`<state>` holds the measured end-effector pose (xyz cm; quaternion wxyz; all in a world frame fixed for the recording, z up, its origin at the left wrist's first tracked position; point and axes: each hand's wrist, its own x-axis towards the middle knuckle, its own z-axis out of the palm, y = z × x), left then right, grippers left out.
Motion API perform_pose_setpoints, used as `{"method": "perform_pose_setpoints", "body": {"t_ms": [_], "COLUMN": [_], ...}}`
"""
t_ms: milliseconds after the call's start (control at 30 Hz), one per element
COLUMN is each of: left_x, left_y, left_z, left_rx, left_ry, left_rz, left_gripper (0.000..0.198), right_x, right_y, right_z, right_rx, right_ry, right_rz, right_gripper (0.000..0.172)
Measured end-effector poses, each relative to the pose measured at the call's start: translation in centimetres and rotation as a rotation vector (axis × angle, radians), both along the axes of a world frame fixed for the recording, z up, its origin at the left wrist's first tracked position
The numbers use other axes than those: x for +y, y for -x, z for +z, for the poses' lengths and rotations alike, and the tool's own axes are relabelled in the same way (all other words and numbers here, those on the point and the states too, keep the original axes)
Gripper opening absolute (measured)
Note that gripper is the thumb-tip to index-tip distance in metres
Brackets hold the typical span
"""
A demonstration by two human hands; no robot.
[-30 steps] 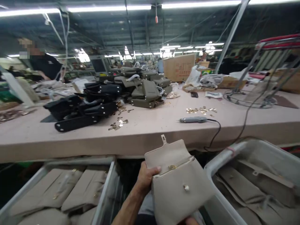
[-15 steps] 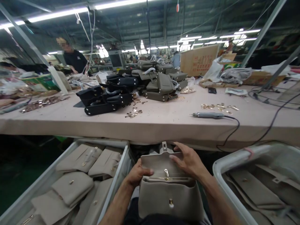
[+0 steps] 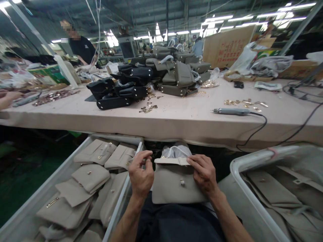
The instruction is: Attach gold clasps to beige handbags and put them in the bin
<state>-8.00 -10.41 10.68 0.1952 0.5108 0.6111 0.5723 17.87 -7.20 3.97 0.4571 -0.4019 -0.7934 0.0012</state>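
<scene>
A grey-beige handbag [image 3: 174, 188] rests upright on my lap, with a small metal turn lock on its front. Its flap [image 3: 173, 161] is folded and seen nearly edge-on along the top. My right hand [image 3: 204, 173] pinches the flap's right end, the other fingers lying against the bag's front. Just left of the bag, my left hand [image 3: 141, 173] is raised with its fingers loosely curled and the thumb a little apart from the index finger; it seems to hold nothing. Behind the flap, white wrapping [image 3: 176, 150] sticks up.
On my left is a pale bin [image 3: 118, 215] of similar bags; another bin [image 3: 236, 168] of them is on my right. The table [image 3: 176, 124] bears black bags [image 3: 118, 95], olive bags [image 3: 181, 77], a corded electric screwdriver [image 3: 230, 111] and loose metal fittings [image 3: 246, 102]. A person [image 3: 82, 50] stands across it.
The flap, earlier raised open with the inside showing, has come down toward the front. My left hand has let go of the bag and moved left; my right hand has shifted down to the flap's end.
</scene>
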Motion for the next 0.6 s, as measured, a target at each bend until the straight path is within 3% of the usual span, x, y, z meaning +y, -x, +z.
{"method": "perform_pose_setpoints", "body": {"t_ms": [33,100,167,200,300,433,600], "left_x": [-0.4,-0.7,-0.7,-0.6,-0.7,-1.0,-0.4], "left_y": [-0.8,-2.8,-4.8,-5.6,-7.0,-7.0,-7.8], "left_z": [0.2,0.1,-0.5,-1.0,-2.3,-3.3,-3.9], "left_rx": [-0.098,-0.331,-0.504,-0.555,-0.638,-0.701,-0.682], "left_ry": [0.06,0.273,0.45,0.484,0.409,0.31,0.35], "left_rz": [-0.029,-0.242,-0.445,-0.477,-0.46,-0.521,-0.528], "left_gripper": [0.026,0.039,0.054,0.056,0.055,0.051,0.049], "right_x": [-0.4,-1.1,-1.7,-2.0,-2.7,-3.1,-2.7], "right_y": [0.2,0.4,0.6,0.6,0.8,0.9,0.6], "right_z": [-0.2,-0.4,-0.4,-0.4,-0.3,-0.5,-0.7], "right_rx": [-0.004,-0.014,-0.027,-0.035,-0.04,0.007,0.062], "right_ry": [-0.018,-0.049,-0.076,-0.087,-0.105,-0.077,-0.021], "right_rz": [-0.007,-0.015,-0.025,-0.033,-0.056,-0.09,-0.125], "right_gripper": [0.041,0.039,0.038,0.038,0.037,0.035,0.035]}}
